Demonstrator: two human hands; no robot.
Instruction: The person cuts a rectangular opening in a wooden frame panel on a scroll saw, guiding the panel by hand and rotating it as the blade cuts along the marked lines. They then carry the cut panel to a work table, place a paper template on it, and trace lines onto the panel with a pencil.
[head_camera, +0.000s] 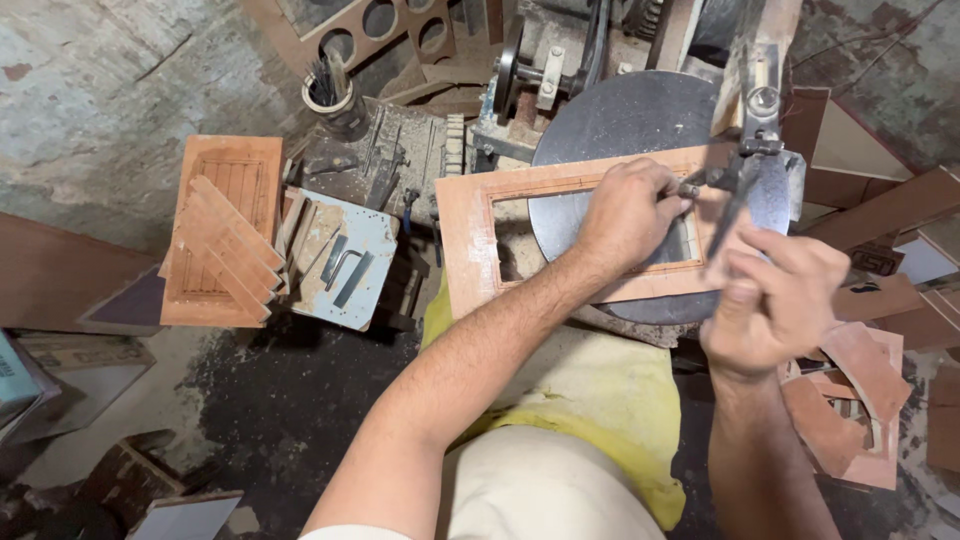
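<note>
both hands (700, 255) on wooden frame (470, 215) atop round metal table (620, 120)

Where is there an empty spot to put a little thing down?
The dark floor patch between the panel with stacked strips and the yellow cloth is bare. So is the pale floor at far left. It is crowded around the cut-out frame on the round metal table, where the left hand and right hand work, and among the offcuts at right.
</note>
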